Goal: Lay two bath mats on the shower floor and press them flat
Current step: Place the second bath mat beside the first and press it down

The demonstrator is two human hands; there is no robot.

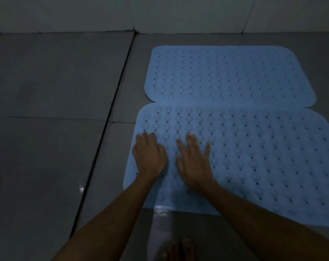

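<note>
1. The near mat [254,162] lies on the shower floor [56,81], touching the far mat [229,76].
2. The left hand [149,157] and right hand [194,162], fingers spread, press flat on its left end.
3. Pressing is under way; next likely calls for working rightward.

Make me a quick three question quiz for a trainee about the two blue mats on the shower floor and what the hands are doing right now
1. True or false: both hands lie flat on the near mat.
2. Which part of that mat are the left hand and right hand pressing? A) its left end B) its right end C) its middle
3. Fill in: the far mat lies between the near mat and the ____.

Key
1. True; fingers are straight, palms down, nothing gripped.
2. A, near the left edge, side by side.
3. Wall; the mats' long edges meet or slightly overlap, which cannot be told.
</note>
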